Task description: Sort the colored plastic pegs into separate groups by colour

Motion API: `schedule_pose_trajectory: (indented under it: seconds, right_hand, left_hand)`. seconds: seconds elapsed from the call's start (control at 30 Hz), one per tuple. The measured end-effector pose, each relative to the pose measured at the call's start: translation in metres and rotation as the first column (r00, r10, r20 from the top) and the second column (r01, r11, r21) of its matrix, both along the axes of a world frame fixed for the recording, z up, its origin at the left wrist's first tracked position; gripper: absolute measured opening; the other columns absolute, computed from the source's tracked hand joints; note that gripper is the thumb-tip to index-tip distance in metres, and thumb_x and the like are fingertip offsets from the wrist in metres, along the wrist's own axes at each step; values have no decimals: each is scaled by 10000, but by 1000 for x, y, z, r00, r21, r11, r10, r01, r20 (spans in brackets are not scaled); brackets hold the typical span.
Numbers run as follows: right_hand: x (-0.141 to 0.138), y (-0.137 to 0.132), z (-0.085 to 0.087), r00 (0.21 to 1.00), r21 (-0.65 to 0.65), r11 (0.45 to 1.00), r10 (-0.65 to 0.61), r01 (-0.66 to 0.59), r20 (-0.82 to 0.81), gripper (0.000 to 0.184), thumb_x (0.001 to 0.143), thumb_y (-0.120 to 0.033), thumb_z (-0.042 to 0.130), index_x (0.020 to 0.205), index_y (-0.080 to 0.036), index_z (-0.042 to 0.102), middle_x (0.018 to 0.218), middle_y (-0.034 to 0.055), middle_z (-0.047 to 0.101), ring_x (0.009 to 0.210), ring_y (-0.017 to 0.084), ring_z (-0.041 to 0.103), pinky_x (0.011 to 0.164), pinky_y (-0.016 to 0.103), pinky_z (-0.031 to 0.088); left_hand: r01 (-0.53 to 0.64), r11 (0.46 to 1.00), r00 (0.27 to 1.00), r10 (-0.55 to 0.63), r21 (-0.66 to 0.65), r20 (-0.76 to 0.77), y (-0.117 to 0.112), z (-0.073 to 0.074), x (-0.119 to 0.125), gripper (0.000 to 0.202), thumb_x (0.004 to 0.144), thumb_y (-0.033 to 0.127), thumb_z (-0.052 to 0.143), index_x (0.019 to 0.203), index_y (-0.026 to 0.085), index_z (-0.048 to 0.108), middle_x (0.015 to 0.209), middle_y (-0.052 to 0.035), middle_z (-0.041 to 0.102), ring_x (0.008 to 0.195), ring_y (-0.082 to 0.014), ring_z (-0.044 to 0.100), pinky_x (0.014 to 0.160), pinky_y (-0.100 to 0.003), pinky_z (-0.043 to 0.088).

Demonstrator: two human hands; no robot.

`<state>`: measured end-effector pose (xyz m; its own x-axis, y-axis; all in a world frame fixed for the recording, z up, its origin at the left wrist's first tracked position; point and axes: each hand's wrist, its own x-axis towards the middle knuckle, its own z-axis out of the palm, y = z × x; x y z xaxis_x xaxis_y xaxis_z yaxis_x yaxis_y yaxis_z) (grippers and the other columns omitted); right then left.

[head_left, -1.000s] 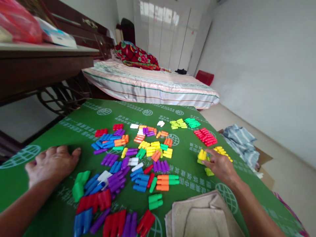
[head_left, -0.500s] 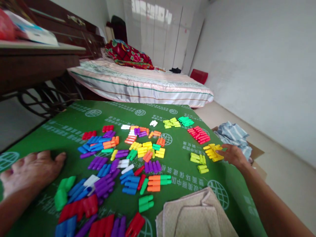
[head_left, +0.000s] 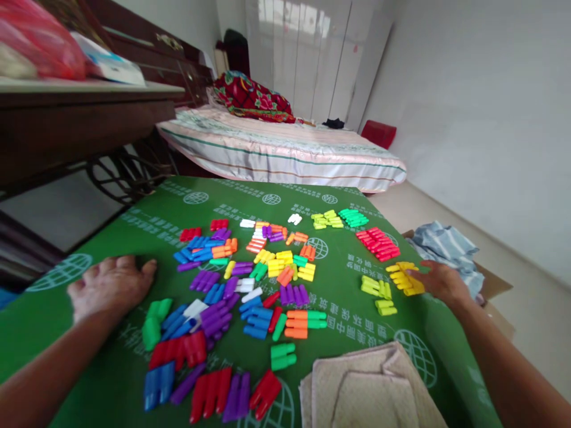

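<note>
My left hand lies flat on the green board, fingers spread and holding nothing. It is to the left of many small bullet-shaped plastic pieces, several joined side by side. At the board's right edge my right hand reaches out with extended fingers, its tips touching a row of yellow bullet-shaped pieces. Beside that row are lime pieces, red pieces and green pieces. Purple pieces, blue pieces and dark red pieces are scattered nearer the middle and front.
A folded beige cloth lies at the board's front edge. Off the right side, a striped cloth rests on a cardboard box. A bed stands behind, and a wooden table overhangs at left.
My view has turned slightly left, so everything sits further right in the picture. Both hands keep nearly the same place, the right still at the yellow pieces.
</note>
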<state>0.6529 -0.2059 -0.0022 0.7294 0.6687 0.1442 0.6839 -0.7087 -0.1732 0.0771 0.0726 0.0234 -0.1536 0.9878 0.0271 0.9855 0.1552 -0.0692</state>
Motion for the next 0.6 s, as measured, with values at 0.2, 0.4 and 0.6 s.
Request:
schedule_pose_trajectory:
  seconds: [0.2, 0.4, 0.6]
  right_hand:
    - [-74, 22, 12, 981, -81, 977, 194, -196, -25, 378, 825, -488, 523, 1055, -239, 690, 768, 86, 707, 707, 248, 654, 585, 314, 423]
    - [-205, 80, 45, 803, -22, 811, 574, -584, -158, 353, 854, -410, 508, 1143, -280, 664, 731, 8, 710, 666, 179, 642, 623, 270, 422]
    - [-274, 138, 65, 662, -158, 644, 736, -749, -143, 309, 909, -320, 434, 1096, -238, 666, 934, 71, 731, 911, 221, 670, 746, 300, 451]
  left_hand:
    - [49, 998, 994, -53, 44, 94, -6, -2, -2, 674, 875, 544, 197, 1235, 60, 497, 1353, -252, 453, 1276, -400, 362, 992, -541, 331]
    - [56, 996, 992, -64, 73, 110, -8, -4, -3, 639, 883, 530, 225, 1219, 65, 506, 1343, -248, 459, 1269, -391, 368, 997, -545, 334]
    - [69, 994, 990, -79, 88, 119, -8, -5, -4, 624, 884, 530, 244, 1197, 64, 518, 1326, -255, 474, 1265, -398, 375, 986, -552, 336]
